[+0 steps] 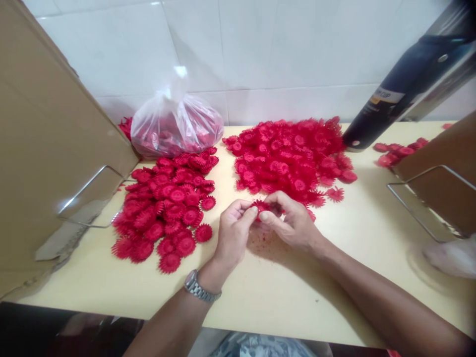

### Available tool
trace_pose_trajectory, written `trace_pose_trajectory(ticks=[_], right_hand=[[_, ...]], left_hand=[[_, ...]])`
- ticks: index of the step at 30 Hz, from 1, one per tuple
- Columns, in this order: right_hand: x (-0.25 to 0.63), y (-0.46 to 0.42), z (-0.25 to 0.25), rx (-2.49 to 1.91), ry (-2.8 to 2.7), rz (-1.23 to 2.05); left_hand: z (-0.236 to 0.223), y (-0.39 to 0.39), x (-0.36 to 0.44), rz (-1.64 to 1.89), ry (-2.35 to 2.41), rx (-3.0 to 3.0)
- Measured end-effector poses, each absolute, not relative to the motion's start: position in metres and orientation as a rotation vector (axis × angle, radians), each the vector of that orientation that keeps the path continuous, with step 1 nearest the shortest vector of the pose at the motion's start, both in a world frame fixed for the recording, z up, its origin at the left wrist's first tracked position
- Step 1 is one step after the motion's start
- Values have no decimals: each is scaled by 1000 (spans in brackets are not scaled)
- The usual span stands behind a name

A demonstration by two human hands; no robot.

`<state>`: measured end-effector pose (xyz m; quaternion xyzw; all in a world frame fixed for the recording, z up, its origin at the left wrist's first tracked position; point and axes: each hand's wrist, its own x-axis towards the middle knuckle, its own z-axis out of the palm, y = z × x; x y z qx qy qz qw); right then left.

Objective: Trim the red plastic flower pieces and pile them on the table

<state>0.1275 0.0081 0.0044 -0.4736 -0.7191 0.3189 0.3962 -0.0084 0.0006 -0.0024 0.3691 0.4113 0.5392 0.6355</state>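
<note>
Between both hands, just above the table, is one small red flower-shaped piece (260,205) with a fringed edge. My left hand (235,225) pinches its left side with thumb and forefinger, and my right hand (292,220) grips the right side the same way. Part of the piece is hidden by the fingertips. Left of my hands lies a heap of similar red round pieces (174,196). Beyond my right hand spreads a second heap of red fringed pieces (290,156). Tiny red crumbs (264,240) lie on the table below the hands.
A tied clear plastic bag (176,126) with red contents stands against the tiled wall (253,49). A dark bottle (394,94) is at the back right. Cardboard (55,124) and bent metal wire frames (416,208) flank the pale table (267,302). More red pieces (399,151) lie at far right.
</note>
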Motion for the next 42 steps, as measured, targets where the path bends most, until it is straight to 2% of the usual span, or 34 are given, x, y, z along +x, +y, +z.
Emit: trace_pose_trajectory(ticks=[9, 15, 29, 37, 42], right_hand=[[129, 12, -1, -1200, -1776, 859], [129, 13, -5, -1152, -1936, 502], [131, 15, -15, -1072, -2111, -10], [131, 14, -13, -1127, -2047, 57], [132, 16, -11, -1122, -2067, -101]], left_hand=[[0, -2, -10, 1104, 885, 840], [-4, -1, -7, 1113, 967, 881], [2, 0, -7, 1079, 873, 740], [0, 3, -5, 1038, 999, 786], [-3, 3, -5, 1038, 1072, 835]])
